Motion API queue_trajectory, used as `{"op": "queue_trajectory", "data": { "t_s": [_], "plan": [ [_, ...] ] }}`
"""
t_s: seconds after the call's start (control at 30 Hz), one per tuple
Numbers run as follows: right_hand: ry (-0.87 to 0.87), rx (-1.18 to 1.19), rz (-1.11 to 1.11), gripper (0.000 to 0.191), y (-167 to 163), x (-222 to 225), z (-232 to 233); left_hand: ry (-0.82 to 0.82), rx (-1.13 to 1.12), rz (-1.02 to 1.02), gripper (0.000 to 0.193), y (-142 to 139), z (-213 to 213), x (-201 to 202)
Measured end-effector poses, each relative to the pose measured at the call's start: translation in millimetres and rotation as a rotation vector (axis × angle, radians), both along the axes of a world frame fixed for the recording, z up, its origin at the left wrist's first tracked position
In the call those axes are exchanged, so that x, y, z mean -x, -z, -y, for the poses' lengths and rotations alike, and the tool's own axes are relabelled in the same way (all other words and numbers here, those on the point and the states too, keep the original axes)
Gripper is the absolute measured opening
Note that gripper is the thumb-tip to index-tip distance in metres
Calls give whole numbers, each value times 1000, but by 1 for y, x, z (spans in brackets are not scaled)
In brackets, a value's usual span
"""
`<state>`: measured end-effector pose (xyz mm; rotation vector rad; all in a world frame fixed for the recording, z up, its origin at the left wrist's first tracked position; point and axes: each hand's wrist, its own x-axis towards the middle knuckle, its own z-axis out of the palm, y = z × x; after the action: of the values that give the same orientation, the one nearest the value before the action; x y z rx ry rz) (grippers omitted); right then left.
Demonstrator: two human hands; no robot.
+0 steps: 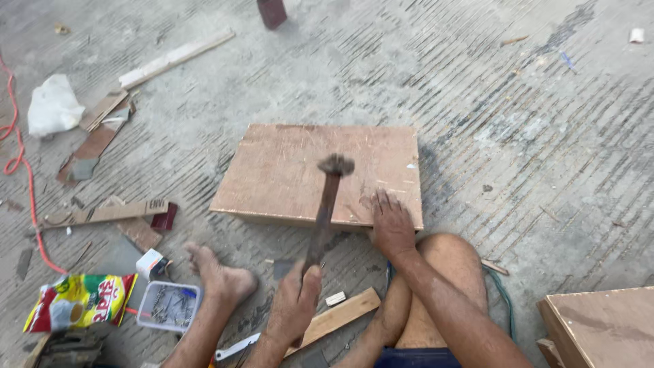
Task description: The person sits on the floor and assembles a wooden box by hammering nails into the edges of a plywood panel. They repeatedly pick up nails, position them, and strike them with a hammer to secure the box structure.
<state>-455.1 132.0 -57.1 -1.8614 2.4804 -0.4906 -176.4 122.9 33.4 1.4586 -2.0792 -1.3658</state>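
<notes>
I sit on a grooved concrete floor with a flat plywood board [286, 170] lying in front of me. My left hand [294, 303] grips the handle of a hammer [327, 197]. Its blurred head is raised over the middle of the board. My right hand [392, 225] presses palm down on the board's near right edge, fingers spread. My bare foot [221, 279] rests left of the hammer hand and my bent knee [446, 266] is on the right.
A small clear tub of nails [168, 305] and a colourful snack bag [78, 300] lie at the lower left. A wood strip [337, 317] lies under my arms. Wood scraps [102, 215], an orange cord [27, 184] and a white bag [52, 105] sit left. Another plywood piece [599, 327] is at the lower right.
</notes>
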Motion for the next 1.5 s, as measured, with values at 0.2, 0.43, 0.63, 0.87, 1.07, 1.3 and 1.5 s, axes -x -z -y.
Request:
{"op": "queue_trajectory", "data": {
  "t_s": [0.2, 0.43, 0.63, 0.87, 1.07, 1.3, 1.5],
  "plan": [
    [-3, -3, -10, 84, 10, -2, -1, 52, 229, -279, 65, 23, -9, -9],
    [8, -23, -12, 85, 7, -4, -6, 22, 103, 52, 66, 46, -18, -2],
    [15, -39, -11, 86, -3, -4, -2, -35, 8, -106, 67, 32, -21, -17],
    [-65, -22, -86, 75, -7, -7, -2, -151, -165, -173, 57, 53, -63, -48],
    [-62, -35, -58, 79, -11, -14, -5, -1000, -270, -520, 75, 14, 54, -52],
    [-52, 56, -60, 81, -1, -10, -6, -1278, -377, -671, 108, 49, 137, -87],
    [-51, -24, -74, 86, -7, -10, -6, -1267, -356, -741, 106, 34, 117, -80]
  ]
}}
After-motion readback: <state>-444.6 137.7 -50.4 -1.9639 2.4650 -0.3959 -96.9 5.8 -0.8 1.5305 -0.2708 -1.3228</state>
